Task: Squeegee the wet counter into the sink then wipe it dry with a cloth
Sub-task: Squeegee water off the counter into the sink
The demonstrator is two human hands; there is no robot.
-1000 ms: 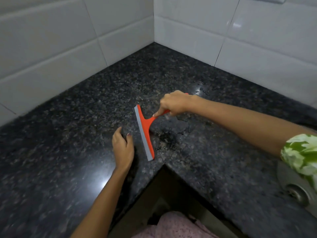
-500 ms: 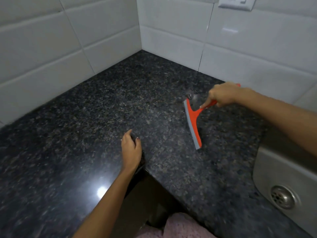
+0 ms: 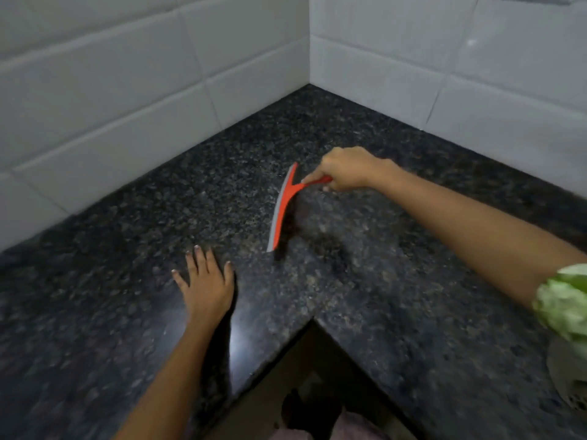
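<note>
Near the counter [image 3: 133, 312] corner, my right hand [image 3: 344, 168] grips the squeegee [image 3: 282, 208] while my left hand [image 3: 206, 285] lies flat, fingers spread; I'd keep the blade pressed evenly and pull toward the sink [image 3: 568, 373].

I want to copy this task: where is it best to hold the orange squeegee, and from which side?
Grip the squeegee by its short handle stem, coming from the right, behind the blade, as the right hand does. The long blade edge must stay free on the counter.
</note>
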